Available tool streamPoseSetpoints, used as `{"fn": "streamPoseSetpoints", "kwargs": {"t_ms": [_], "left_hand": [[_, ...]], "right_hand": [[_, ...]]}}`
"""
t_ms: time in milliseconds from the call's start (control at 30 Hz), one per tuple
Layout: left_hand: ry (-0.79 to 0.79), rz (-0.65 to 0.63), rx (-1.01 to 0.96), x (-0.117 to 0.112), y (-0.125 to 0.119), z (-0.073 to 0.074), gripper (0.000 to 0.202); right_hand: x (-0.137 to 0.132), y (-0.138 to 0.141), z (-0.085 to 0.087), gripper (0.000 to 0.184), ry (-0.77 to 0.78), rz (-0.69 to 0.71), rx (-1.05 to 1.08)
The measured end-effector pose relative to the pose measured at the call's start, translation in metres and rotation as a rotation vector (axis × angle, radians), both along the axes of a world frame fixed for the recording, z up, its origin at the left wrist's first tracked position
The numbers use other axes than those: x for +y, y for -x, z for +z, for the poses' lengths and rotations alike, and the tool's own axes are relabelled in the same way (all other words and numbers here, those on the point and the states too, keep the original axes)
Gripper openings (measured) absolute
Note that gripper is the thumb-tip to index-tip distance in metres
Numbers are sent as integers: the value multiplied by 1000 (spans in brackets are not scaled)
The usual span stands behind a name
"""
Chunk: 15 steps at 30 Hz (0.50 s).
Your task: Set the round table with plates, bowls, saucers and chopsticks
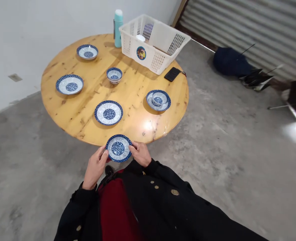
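I am holding a small plate (118, 148), blue and white with a dark patterned centre, in both hands at the near edge of the round wooden counter (137, 124). Its far rim is overlapping the counter's edge, and I cannot tell whether it is resting on the wood or hanging just above it. My left hand (95, 166) is closing on the plate's left rim with curled fingers, and my right hand (140, 154) is gripping the right rim, both black sleeves reaching in from below. Just beyond the small plate a middle plate (109, 112) of the same pattern is lying flat on the counter. A left plate (69, 84) is sitting towards the left edge, and a far plate (87, 52) is lying behind it. A lone bowl (114, 74) is standing upright near the centre, well apart from the plates. To the right, a second bowl (160, 97) is sitting on a right plate (151, 102). At the far side a white basket (160, 60) is standing with a teal bottle (118, 28) upright just beside its left corner, and a black wallet (173, 74) is lying near the right edge. A dark umbrella (229, 62) is lying on the concrete floor (225, 150) far to the right.
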<state>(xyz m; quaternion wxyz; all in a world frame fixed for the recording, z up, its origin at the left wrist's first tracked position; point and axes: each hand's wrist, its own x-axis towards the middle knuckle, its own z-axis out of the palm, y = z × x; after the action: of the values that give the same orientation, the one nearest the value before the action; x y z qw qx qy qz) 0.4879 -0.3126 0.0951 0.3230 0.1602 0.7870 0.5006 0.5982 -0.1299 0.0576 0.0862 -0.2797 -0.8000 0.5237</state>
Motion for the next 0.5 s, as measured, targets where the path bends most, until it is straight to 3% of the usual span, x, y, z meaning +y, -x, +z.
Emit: {"fn": "streamPoseSetpoints", "kwargs": {"t_ms": [100,233,367,500], "left_hand": [[-5,-46,34,-24,17,-11,58],[-15,-148,75,-34,32,-22,53],[46,-205,156,-23,54,-21,48],[76,-252,250,8,93,-21,43]], "right_hand": [[-28,7,-4,25,21,-58,-20],[-46,10,-6,24,69,-148,-50],[-41,25,-1,25,101,-212,-68],[-13,61,4,25,53,-249,-45]]}}
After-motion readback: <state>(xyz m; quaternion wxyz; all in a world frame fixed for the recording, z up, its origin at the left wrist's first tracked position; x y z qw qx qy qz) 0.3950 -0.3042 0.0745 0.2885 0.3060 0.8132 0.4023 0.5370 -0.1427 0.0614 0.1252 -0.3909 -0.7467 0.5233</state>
